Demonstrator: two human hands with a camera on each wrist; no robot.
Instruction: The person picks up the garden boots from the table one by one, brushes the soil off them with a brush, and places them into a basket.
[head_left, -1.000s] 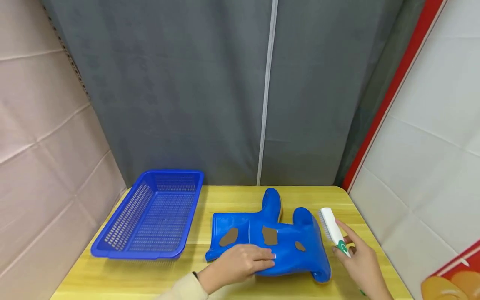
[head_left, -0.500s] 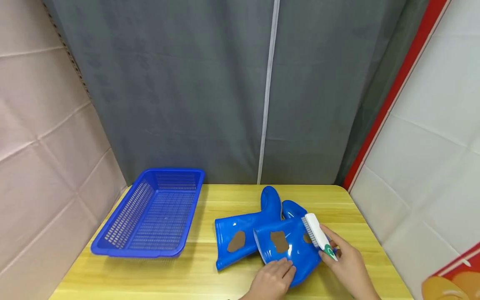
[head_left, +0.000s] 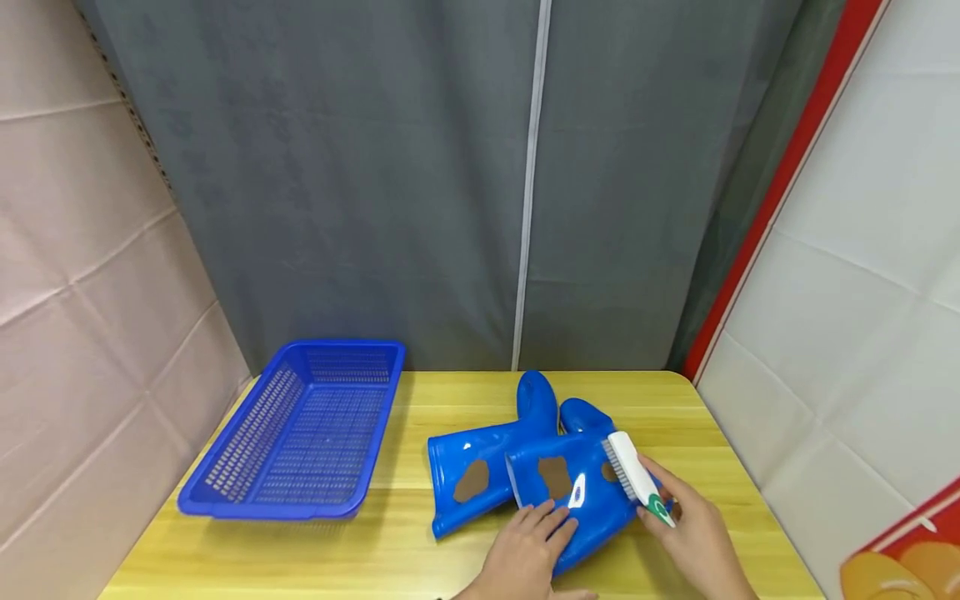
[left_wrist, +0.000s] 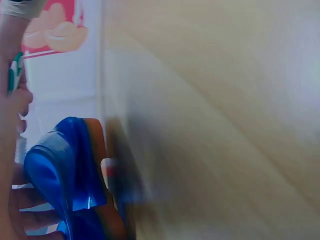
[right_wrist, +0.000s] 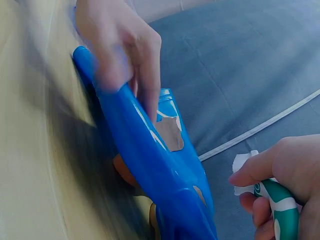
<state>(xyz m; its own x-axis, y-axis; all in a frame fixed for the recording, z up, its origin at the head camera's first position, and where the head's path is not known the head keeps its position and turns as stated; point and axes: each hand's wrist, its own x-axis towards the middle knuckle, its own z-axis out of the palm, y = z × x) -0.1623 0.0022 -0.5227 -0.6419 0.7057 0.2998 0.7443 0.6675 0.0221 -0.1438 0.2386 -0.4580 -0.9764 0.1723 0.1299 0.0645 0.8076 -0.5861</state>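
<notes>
From where I stand, the person's left hand [head_left: 525, 554] lies spread on the near boot [head_left: 600, 500], clutching nothing; its fingers stretch out over the shaft, close to the opening. The right hand [head_left: 693, 525] is another matter: it has a firm grasp of the brush [head_left: 632, 468], thumb and fingers wrapped about the green and white handle. The brush's white head slants over the near boot, with its bristles turned to the left, just beside a small brown patch [head_left: 609, 472]. Seen from the right wrist, a gap shows between brush and boot. A bigger patch [head_left: 555, 477] sits on the same shaft, nearer the opening, and there's a bright glint on the blue right by the left fingers. The near boot lies on its side, its shaft toward the left and its toe pointing to the back of the table [head_left: 390, 554]. Behind it and to the left is the far boot [head_left: 487, 450], also on its side, partly covered by the near one and bearing a brown patch [head_left: 472, 481] of its own. From the left wrist I can make out an orange-brown sole [left_wrist: 96, 137]. Well to the left of the boots stands a blue mesh basket [head_left: 270, 509]. A grey curtain [head_left: 375, 167] with a pale strip [head_left: 529, 192] hangs behind the table, pinkish cloth [head_left: 97, 250] covers the left side, and a white sheet [head_left: 847, 292] with red edging [head_left: 787, 183] covers the right.
</notes>
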